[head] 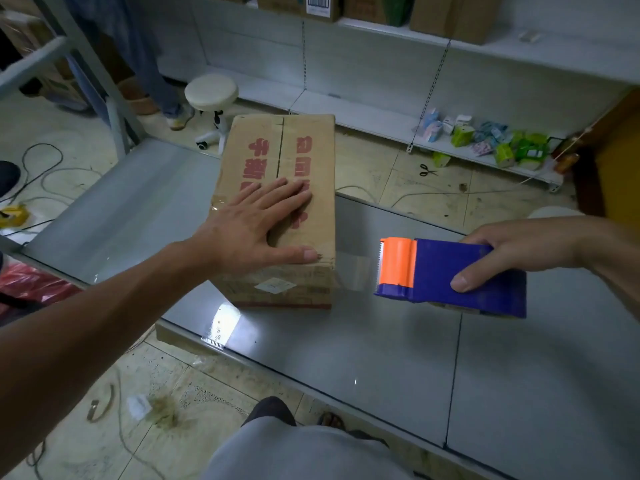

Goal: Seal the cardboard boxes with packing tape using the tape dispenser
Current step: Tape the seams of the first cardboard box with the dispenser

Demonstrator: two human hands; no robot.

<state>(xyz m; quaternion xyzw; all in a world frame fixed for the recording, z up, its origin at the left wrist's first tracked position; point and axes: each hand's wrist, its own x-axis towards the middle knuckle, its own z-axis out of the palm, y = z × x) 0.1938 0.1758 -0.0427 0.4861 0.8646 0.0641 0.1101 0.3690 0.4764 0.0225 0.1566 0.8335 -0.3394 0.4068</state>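
Box [304, 147] on table [346, 341], long axis running away from viewer. Left hand [252, 223] pressed flat on top, fingers straight. Right hand [519, 247] gripping dispenser [450, 275] just right of near corner, tape [353, 271] bridging gap.

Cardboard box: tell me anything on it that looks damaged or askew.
The cardboard box looks worn: its near top corner, by the left hand's thumb, is crumpled, a dark gap shows along the centre flap seam, and wrinkled clear tape clings to its left edge.
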